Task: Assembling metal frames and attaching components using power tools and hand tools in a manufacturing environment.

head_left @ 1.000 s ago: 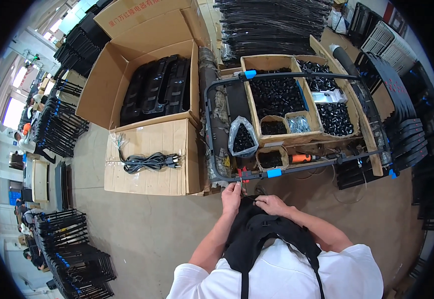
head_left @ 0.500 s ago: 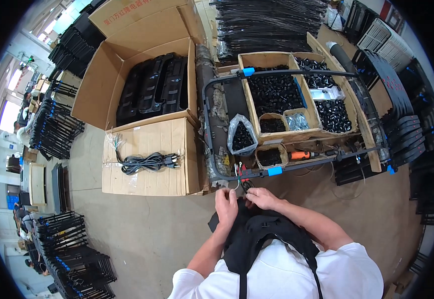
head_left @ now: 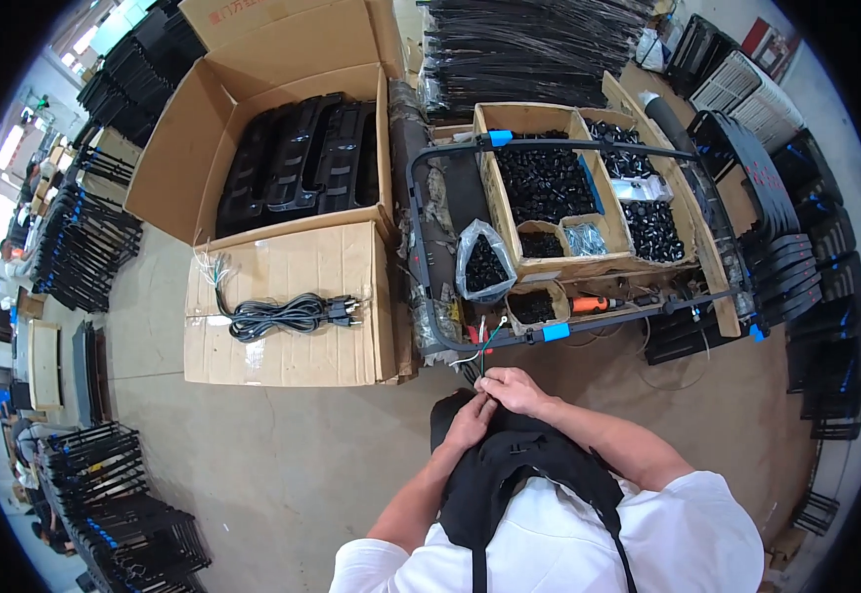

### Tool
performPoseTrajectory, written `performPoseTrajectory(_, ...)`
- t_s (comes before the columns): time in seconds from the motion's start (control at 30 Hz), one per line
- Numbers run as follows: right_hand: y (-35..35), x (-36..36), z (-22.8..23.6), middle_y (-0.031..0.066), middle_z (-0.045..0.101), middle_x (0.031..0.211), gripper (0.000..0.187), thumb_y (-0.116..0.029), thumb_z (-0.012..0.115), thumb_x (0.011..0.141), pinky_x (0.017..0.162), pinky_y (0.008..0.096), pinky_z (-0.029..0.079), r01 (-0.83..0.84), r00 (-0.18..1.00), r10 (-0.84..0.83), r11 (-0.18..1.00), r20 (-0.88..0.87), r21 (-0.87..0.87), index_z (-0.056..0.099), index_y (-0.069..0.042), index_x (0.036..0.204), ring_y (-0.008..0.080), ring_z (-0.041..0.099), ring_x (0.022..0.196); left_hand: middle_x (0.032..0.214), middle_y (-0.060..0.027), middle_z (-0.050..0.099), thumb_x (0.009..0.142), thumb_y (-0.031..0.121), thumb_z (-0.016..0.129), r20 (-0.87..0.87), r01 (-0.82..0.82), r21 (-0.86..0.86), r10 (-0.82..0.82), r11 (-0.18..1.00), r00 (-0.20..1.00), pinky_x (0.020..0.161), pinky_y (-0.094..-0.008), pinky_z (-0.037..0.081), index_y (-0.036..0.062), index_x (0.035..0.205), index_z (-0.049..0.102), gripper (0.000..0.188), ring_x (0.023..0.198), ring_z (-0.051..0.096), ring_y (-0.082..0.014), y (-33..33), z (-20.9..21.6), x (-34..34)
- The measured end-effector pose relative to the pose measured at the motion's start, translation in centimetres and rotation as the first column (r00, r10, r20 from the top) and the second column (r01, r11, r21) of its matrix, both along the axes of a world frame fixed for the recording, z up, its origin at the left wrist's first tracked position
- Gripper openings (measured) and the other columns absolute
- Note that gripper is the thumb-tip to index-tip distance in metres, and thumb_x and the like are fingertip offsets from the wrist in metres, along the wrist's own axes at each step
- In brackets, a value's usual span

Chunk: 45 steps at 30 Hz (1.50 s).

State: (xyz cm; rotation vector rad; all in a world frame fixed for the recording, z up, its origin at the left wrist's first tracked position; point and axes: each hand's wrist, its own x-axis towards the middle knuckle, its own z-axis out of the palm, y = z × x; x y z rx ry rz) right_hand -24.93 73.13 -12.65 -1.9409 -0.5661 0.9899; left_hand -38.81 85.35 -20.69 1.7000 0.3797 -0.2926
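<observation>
In front of my body, at the near side of a black tubular frame (head_left: 429, 311), my two hands meet. My right hand (head_left: 513, 389) pinches a dark cable (head_left: 482, 365), whose thin white and green wires (head_left: 491, 340) stick out beyond the fingers. Just below and touching it, my left hand (head_left: 469, 423) is closed on the same cable; its fingertips are partly hidden. A red-handled tool (head_left: 472, 336), partly covered, lies beside the loose wire ends at the frame's edge.
A coiled black power cord (head_left: 287, 316) lies on a closed carton (head_left: 253, 364). Behind it an open carton (head_left: 169, 158) holds black panels. Inside the frame are a wooden bin (head_left: 551, 268) of small black parts, a plastic bag (head_left: 482, 262) and an orange-handled screwdriver (head_left: 589, 303).
My left hand has moved right and down and now meets the right hand. The wire ends now point up over the frame's near bar. The view has shifted slightly.
</observation>
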Motion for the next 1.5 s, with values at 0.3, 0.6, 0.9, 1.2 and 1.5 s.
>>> performPoseTrajectory(0.3, -0.3, 2.3, 8.7, 0.0204, 0.073, 0.099, 0.030, -0.030, 0.059, 0.099, 0.084, 0.0507, 0.054, -0.213, 0.912, 0.295, 0.935, 0.286, -0.285, 0.074, -0.004, 0.097, 0.0426, 0.069, 0.096, 0.078, 0.0026, 0.052, 0.116, 0.041, 0.037, -0.149, -0.284, -0.411, 0.243, 0.866, 0.958, 0.063, -0.0268, 0.042, 0.0084, 0.107, 0.062, 0.042, 0.068, 0.048, -0.0082, -0.6, -0.2, -0.6)
performPoseTrajectory(0.6, 3.3, 15.3, 6.0, 0.0142, 0.077, 0.103, 0.047, -0.049, 0.060, 0.101, 0.084, 0.0409, 0.054, -0.132, 0.978, 0.198, 0.835, 0.068, -0.534, 0.082, -0.008, 0.110, 0.0257, 0.070, 0.090, 0.078, -0.0001, 0.053, 0.114, 0.050, 0.038, -0.118, -0.288, -0.249, 0.266, 0.925, 0.957, 0.069, -0.0316, 0.042, 0.0060, 0.085, 0.062, 0.058, 0.072, 0.049, -0.0133, 0.1, 0.2, -1.6)
performPoseTrajectory(0.9, 6.8, 17.0, -2.6, 0.0072, 0.077, 0.106, 0.041, -0.039, 0.067, 0.103, 0.089, 0.0323, 0.054, -0.438, 0.793, 0.388, 0.899, -0.470, 0.005, 0.079, -0.001, 0.114, 0.0158, 0.069, 0.095, 0.077, -0.0005, 0.057, 0.112, 0.054, 0.042, -0.275, -0.286, -0.194, 0.228, 0.939, 0.934, 0.074, -0.0305, 0.045, 0.0061, 0.084, 0.068, 0.061, 0.077, 0.051, -0.0119, 0.3, 3.5, -0.9)
performPoseTrajectory(1.2, 7.5, 17.0, -3.5, 0.0047, 0.066, 0.072, 0.033, -0.026, 0.062, 0.103, 0.061, 0.0345, 0.049, 0.259, 0.959, -0.238, 0.957, -0.157, 0.131, 0.072, -0.002, 0.085, 0.0143, 0.060, 0.061, 0.087, 0.0015, 0.057, 0.114, 0.029, 0.048, -0.137, -0.510, -0.165, 0.492, 0.844, 0.860, 0.081, -0.0268, 0.048, 0.0045, 0.122, 0.068, 0.032, 0.082, 0.054, -0.0101, -2.9, 6.3, 1.3)
performPoseTrajectory(1.5, 8.4, 18.4, -3.3, 0.0065, 0.065, 0.070, 0.035, -0.030, 0.059, 0.103, 0.056, 0.0353, 0.049, 0.254, 0.953, -0.239, 0.965, -0.187, 0.060, 0.070, -0.003, 0.083, 0.0158, 0.062, 0.055, 0.088, 0.0035, 0.060, 0.111, 0.025, 0.055, -0.164, -0.625, -0.155, 0.604, 0.765, 0.780, 0.074, -0.0223, 0.046, 0.0040, 0.120, 0.070, 0.027, 0.080, 0.053, -0.0070, -4.8, 7.1, 1.5)
